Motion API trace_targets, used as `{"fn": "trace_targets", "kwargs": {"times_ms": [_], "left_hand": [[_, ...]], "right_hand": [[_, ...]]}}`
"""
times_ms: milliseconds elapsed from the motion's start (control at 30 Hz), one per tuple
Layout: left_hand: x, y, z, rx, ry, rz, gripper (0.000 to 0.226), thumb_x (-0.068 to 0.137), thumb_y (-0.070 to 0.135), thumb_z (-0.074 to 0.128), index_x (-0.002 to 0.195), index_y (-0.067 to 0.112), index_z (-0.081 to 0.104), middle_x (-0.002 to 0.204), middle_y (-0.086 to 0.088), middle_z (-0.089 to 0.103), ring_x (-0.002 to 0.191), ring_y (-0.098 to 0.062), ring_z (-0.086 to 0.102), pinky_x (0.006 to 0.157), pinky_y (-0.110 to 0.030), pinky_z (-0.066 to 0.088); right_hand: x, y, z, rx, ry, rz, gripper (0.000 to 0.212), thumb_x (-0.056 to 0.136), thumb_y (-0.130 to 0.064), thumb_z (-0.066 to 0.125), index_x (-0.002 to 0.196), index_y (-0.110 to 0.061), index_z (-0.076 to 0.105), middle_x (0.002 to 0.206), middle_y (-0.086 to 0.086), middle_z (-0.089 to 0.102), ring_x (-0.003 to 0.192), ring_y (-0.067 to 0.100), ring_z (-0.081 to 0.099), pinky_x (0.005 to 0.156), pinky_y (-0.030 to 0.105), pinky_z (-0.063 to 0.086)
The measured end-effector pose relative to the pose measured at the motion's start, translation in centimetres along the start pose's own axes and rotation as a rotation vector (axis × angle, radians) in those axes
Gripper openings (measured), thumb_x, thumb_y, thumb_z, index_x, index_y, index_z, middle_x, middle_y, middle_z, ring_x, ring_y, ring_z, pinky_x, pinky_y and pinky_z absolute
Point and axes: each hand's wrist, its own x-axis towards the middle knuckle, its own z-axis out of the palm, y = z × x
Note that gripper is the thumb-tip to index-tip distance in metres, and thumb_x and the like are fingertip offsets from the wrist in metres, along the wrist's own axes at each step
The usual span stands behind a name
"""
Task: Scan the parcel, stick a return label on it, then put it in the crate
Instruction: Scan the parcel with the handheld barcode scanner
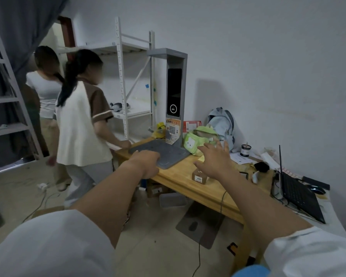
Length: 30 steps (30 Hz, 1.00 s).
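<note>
The task looks barely begun. The parcel (199, 177), a small brown cardboard box with a white label on its near face, sits on the wooden desk (208, 191) near the front edge, just right of the scanner (174, 96). Neither hand holds it, and whether it has been scanned cannot be told; no return label being handled is visible. Scanning, labelling and putting it away all appear to be left.

The right hand (215, 160) hovers above and just beyond the parcel, palm down, fingers (226, 145) spread wide and holding nothing. The left hand (147, 163) is curled over the near corner of the scanner's flat grey base plate (160, 151); its fingers fold under the edge, so I cannot tell how tightly they close.

The scanner is a tall grey post with a glossy black screen and a matte plate. Behind it lie a soft green plush toy (196, 140) and a pale blue fabric backpack (221, 122). A black laptop (300, 194) stands open at far right. No crate can be made out for certain.
</note>
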Motion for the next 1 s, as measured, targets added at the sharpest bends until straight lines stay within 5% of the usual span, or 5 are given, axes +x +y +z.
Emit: {"fn": "trace_targets", "kwargs": {"times_ms": [267, 533, 833, 933, 1000], "left_hand": [[11.2, -0.5, 0.2, -0.100, 0.005, -0.020, 0.047, 0.088, 0.028, 0.049, 0.134, 0.019, 0.048, 0.134, -0.008, 0.054, 0.116, -0.028, 0.053, 0.094, -0.038, 0.048], [18.1, 0.2, 1.5, -0.301, 0.012, 0.007, 0.051, 0.088, 0.022, 0.053, 0.138, 0.017, 0.046, 0.139, -0.005, 0.052, 0.123, -0.024, 0.051, 0.093, -0.032, 0.045], [26.0, -0.1, 1.1, -0.475, 0.057, 0.105, 0.030, 0.088, 0.020, 0.056, 0.117, 0.011, 0.061, 0.116, -0.008, 0.063, 0.105, -0.023, 0.059, 0.086, -0.032, 0.049], [29.2, -1.5, -0.5, -0.448, 0.139, 0.152, 0.016, 0.086, 0.016, 0.056, 0.100, 0.013, 0.061, 0.106, -0.013, 0.065, 0.092, -0.025, 0.058, 0.077, -0.031, 0.047], [31.3, -2.5, -1.1, -0.413, 0.169, 0.179, 0.028, 0.084, 0.017, 0.056, 0.110, 0.009, 0.061, 0.113, -0.015, 0.064, 0.100, -0.029, 0.059, 0.081, -0.031, 0.048]], "right_hand": [[8.8, 4.4, 2.4, -0.004, -0.042, 0.074, 0.058, 0.085, -0.056, 0.050, 0.134, -0.025, 0.051, 0.133, 0.005, 0.059, 0.133, 0.037, 0.041, 0.115, 0.060, -0.004], [13.8, 6.8, 5.9, 0.170, -0.240, 0.074, 0.069, 0.083, -0.046, 0.060, 0.143, -0.020, 0.040, 0.139, 0.013, 0.051, 0.124, 0.033, 0.050, 0.098, 0.044, 0.046], [18.7, 8.1, 8.2, 0.259, -0.227, 0.127, 0.060, 0.083, -0.026, 0.061, 0.139, -0.015, 0.044, 0.138, 0.014, 0.052, 0.121, 0.032, 0.053, 0.095, 0.041, 0.048], [21.0, 7.9, 8.2, 0.102, -0.133, 0.123, 0.060, 0.084, -0.028, 0.058, 0.141, -0.018, 0.041, 0.141, 0.013, 0.047, 0.123, 0.034, 0.049, 0.096, 0.043, 0.046], [22.5, 7.8, 8.0, -0.039, -0.099, 0.130, 0.059, 0.086, -0.031, 0.057, 0.141, -0.018, 0.039, 0.144, 0.013, 0.042, 0.127, 0.035, 0.044, 0.098, 0.045, 0.040]]}}
